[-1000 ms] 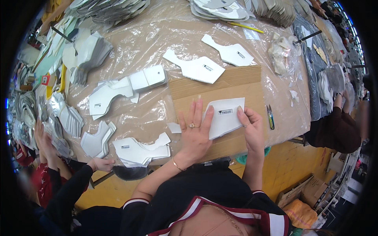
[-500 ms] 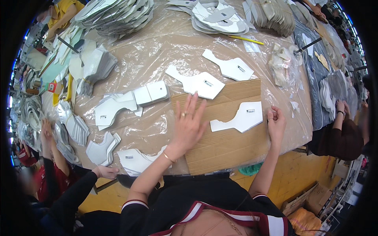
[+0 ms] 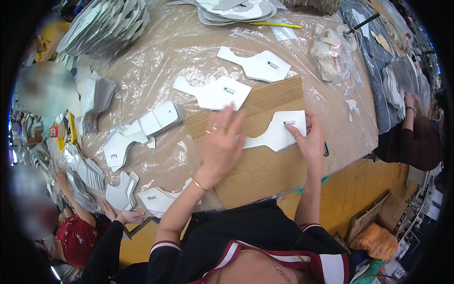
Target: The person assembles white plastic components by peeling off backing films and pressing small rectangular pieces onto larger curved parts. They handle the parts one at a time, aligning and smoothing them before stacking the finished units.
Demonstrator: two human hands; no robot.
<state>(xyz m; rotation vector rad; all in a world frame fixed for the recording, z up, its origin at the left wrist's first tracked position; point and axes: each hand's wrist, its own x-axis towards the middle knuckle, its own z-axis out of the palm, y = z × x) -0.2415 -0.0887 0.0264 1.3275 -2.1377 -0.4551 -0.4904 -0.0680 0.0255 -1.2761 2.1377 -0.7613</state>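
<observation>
A white cut-out piece (image 3: pixel 274 134) with a small label lies on a brown cardboard sheet (image 3: pixel 265 165) on the plastic-covered table. My right hand (image 3: pixel 309 142) pinches its right end, fingers closed on the edge. Spread flat with fingers apart, my left hand (image 3: pixel 221 144) rests on the cardboard, its fingertips touching the piece's left end. Two more white labelled pieces, one (image 3: pixel 215 92) just beyond the cardboard's far edge and one (image 3: pixel 257 64) farther back, lie flat.
Stacks of white and grey cut pieces (image 3: pixel 137 128) fill the table's left side and far edge (image 3: pixel 106 28). A yellow pencil (image 3: pixel 276 25) lies at the back. A crumpled plastic bag (image 3: pixel 331 52) sits right. Other people's hands (image 3: pixel 125 217) work at lower left; another person (image 3: pixel 411 132) sits right.
My left hand slid left off the white piece onto bare cardboard. My right hand moved the piece rightward and keeps hold of its right end.
</observation>
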